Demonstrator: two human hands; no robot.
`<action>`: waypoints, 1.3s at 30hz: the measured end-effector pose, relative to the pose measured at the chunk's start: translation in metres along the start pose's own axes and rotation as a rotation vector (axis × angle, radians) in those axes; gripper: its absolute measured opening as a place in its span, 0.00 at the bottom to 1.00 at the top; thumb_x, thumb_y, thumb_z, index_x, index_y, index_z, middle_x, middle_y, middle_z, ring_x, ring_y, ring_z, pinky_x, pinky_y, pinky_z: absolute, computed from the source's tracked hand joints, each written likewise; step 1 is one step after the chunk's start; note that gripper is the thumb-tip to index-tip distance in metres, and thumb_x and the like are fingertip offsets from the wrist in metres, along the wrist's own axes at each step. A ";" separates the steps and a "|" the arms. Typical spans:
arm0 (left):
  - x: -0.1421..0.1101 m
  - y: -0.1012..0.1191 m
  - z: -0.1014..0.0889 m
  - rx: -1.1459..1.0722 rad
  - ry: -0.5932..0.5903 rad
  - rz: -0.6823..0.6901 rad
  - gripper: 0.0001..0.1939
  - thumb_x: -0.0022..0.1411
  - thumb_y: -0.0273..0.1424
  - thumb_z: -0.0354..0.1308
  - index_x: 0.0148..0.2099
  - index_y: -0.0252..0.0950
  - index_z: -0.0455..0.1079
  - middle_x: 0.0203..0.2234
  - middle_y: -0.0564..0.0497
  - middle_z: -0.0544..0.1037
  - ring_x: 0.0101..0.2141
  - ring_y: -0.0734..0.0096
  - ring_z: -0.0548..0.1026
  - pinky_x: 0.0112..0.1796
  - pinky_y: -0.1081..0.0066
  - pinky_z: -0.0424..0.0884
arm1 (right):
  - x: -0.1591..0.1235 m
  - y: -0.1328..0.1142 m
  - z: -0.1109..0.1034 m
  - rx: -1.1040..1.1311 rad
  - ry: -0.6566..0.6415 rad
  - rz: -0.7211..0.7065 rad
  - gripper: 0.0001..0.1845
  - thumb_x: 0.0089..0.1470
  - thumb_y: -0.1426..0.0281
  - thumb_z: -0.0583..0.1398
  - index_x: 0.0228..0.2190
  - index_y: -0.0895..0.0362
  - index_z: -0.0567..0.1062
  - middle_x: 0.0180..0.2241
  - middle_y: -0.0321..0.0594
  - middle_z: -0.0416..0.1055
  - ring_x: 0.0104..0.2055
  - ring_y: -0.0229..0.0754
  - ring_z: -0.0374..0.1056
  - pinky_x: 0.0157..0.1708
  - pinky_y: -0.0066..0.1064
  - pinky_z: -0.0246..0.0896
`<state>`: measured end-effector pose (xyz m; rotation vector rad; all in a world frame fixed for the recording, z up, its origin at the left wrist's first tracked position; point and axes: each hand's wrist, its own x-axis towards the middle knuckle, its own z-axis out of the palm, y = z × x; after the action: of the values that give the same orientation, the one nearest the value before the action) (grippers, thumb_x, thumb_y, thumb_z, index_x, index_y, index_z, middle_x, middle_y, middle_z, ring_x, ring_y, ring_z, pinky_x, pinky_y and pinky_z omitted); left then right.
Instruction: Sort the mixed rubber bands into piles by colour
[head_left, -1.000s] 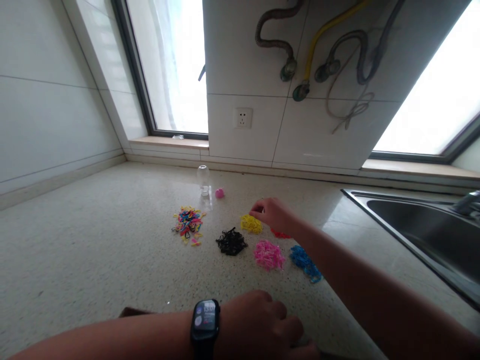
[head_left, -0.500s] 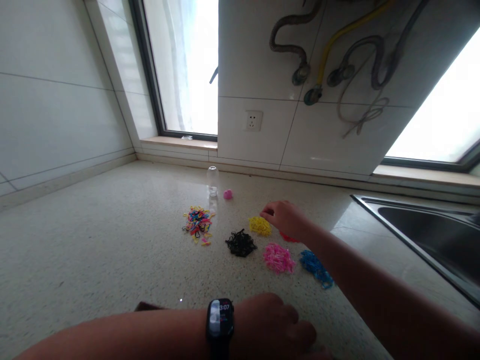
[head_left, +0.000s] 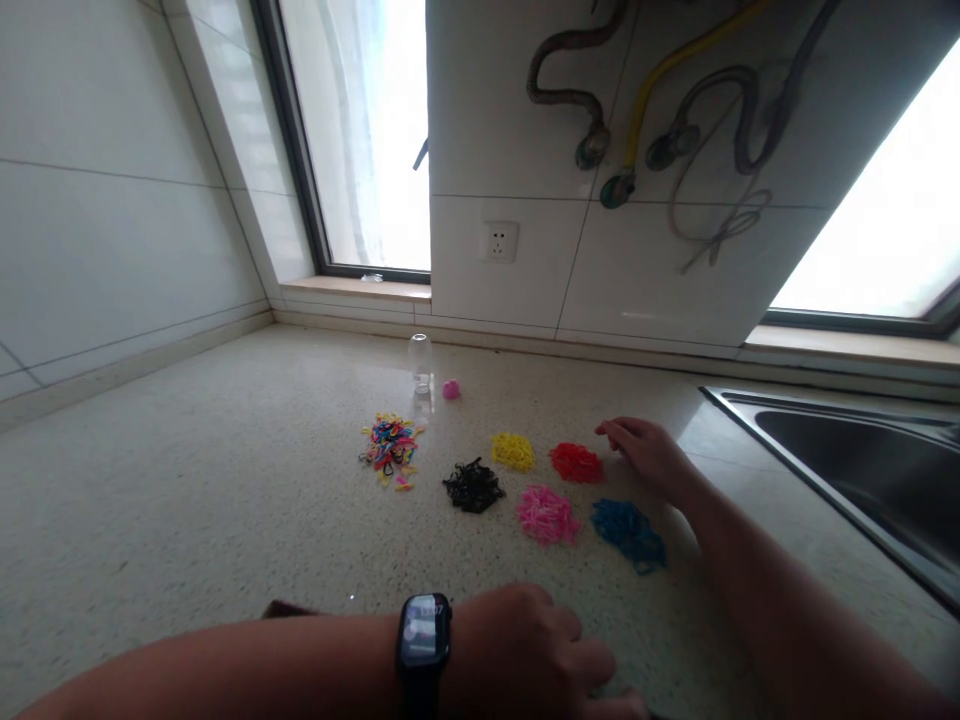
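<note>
My right hand [head_left: 641, 455] is just right of a pile of red rubber bands [head_left: 576, 463], its fingers partly stretched and apart with nothing visible in them. Nearby lie piles of yellow rubber bands [head_left: 513, 451], black rubber bands [head_left: 474, 487], pink rubber bands [head_left: 548, 515] and blue rubber bands [head_left: 628, 535]. A mixed-colour pile of rubber bands [head_left: 391, 444] lies farther left. My left hand [head_left: 532, 645], below a wrist with a black watch [head_left: 424, 632], has curled fingers at the bottom edge; whatever is inside them is hidden.
A clear bottle [head_left: 421, 365] stands behind the mixed pile, beside a pink cap-like piece [head_left: 451, 389]. At the right is a steel sink [head_left: 750, 425] set into the speckled counter [head_left: 187, 480]. A dark brown object [head_left: 289, 608] is partly covered by my left forearm.
My right hand has moved right, from above the yellow pile to beyond the red pile, which now shows fully. Its fingers have loosened. My left hand stays about where it was.
</note>
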<state>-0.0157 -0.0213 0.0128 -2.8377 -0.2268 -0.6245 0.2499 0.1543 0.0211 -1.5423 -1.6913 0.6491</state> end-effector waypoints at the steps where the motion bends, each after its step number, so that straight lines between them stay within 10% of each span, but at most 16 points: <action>1: 0.000 0.000 0.000 0.001 -0.001 0.000 0.10 0.71 0.31 0.50 0.52 0.39 0.66 0.25 0.56 0.65 0.23 0.72 0.65 0.18 0.69 0.55 | 0.001 0.001 0.002 0.023 -0.024 0.002 0.25 0.52 0.50 0.57 0.33 0.59 0.81 0.22 0.36 0.66 0.19 0.33 0.54 0.19 0.28 0.46; 13: -0.001 -0.007 -0.016 -0.057 -0.088 -0.006 0.11 0.71 0.32 0.49 0.52 0.40 0.67 0.27 0.56 0.69 0.24 0.71 0.65 0.18 0.68 0.55 | 0.017 0.020 0.000 0.160 -0.073 0.054 0.25 0.49 0.50 0.60 0.34 0.59 0.80 0.22 0.34 0.64 0.19 0.32 0.52 0.18 0.27 0.45; 20: -0.008 -0.070 -0.066 -0.015 -0.241 -0.244 0.12 0.67 0.36 0.53 0.50 0.39 0.69 0.35 0.52 0.77 0.32 0.70 0.73 0.27 0.68 0.62 | 0.015 0.018 -0.002 0.161 -0.107 0.069 0.22 0.50 0.53 0.59 0.34 0.59 0.79 0.22 0.34 0.64 0.20 0.32 0.53 0.18 0.26 0.46; 29: -0.117 -0.189 -0.107 0.083 -0.341 -0.817 0.11 0.67 0.33 0.52 0.45 0.38 0.74 0.36 0.49 0.79 0.33 0.68 0.74 0.35 0.69 0.65 | 0.017 0.022 -0.004 0.174 -0.124 0.079 0.19 0.48 0.56 0.61 0.34 0.59 0.79 0.20 0.32 0.62 0.20 0.33 0.54 0.18 0.26 0.48; 39: -0.180 -0.218 -0.097 -0.027 -0.563 -0.953 0.16 0.68 0.37 0.56 0.52 0.33 0.69 0.45 0.45 0.74 0.41 0.65 0.75 0.41 0.60 0.75 | 0.021 0.029 -0.006 0.178 -0.149 0.105 0.20 0.49 0.55 0.61 0.34 0.58 0.80 0.24 0.35 0.66 0.22 0.33 0.56 0.19 0.26 0.51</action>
<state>-0.2591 0.1456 0.0618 -2.7156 -1.7045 0.0805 0.2726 0.1787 0.0057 -1.4938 -1.6197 0.9640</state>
